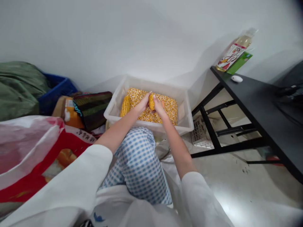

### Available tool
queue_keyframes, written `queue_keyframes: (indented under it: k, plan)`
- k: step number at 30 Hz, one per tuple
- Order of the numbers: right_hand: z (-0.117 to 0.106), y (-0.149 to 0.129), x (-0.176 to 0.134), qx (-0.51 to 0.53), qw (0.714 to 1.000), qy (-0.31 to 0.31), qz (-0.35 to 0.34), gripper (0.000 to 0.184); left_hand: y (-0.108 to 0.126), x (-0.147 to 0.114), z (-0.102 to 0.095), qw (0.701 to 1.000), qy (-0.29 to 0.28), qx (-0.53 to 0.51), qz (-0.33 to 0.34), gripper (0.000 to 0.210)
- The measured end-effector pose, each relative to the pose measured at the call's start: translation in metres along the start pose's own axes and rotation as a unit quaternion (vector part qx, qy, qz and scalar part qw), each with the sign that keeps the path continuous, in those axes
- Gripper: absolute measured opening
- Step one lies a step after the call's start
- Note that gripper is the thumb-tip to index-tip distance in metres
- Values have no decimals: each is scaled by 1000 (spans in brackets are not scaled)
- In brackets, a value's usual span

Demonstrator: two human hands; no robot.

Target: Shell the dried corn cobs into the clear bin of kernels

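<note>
Yellow, kernel-covered corn cob (pixel 151 102), held over the middle of a translucent white plastic bin (pixel 186 128) between two bare hands. Clamped on its left side with the left hand (pixel 144 101), on its right side with the right hand (pixel 158 106), close together, above a spread of loose yellow-and-white corn kernels (pixel 136 94). Just beside the right hand, partly hidden, a small orange object (pixel 163 103), too obscured to identify. Against the bin's left wall, more long yellow corn on the cob (pixel 125 106); cannot tell whether one cob or two. Just below the bin, blue-and-white checked trousers (pixel 142 160), between outstretched forearms in loose white sleeves (pixel 90 170).

To the left, a dark mesh bag (pixel 94 108), next to an orange packet (pixel 69 115); behind them, a blue plastic crate (pixel 59 90), partly covered by rumpled green cloth (pixel 21 86). Closer in, a large red-and-white printed plastic bag (pixel 47 148).

To the right, a black desk (pixel 262 104), bearing a tall clear bottle with a patterned label (pixel 234 53), a flat green carton (pixel 240 63) and a small white computer mouse (pixel 237 78). Below, near the desk's legs, a pale slatted plastic basket (pixel 200 132).
</note>
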State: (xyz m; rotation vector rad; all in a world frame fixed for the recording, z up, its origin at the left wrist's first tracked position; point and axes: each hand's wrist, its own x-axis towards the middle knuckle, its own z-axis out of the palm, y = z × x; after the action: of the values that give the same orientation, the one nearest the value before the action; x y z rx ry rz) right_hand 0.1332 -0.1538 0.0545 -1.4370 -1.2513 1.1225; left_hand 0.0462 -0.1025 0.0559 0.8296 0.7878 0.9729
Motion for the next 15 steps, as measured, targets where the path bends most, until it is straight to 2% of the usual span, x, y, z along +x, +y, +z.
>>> queue_keyframes:
  k: [3,15]
  plan:
    - [-4,1,0,4,1000,1,4,63,-3,-3,0,999,-14,34,2,40]
    - [-2,7,0,9,999,-23,30,51,-5,0,-7,989,9,143,24,36]
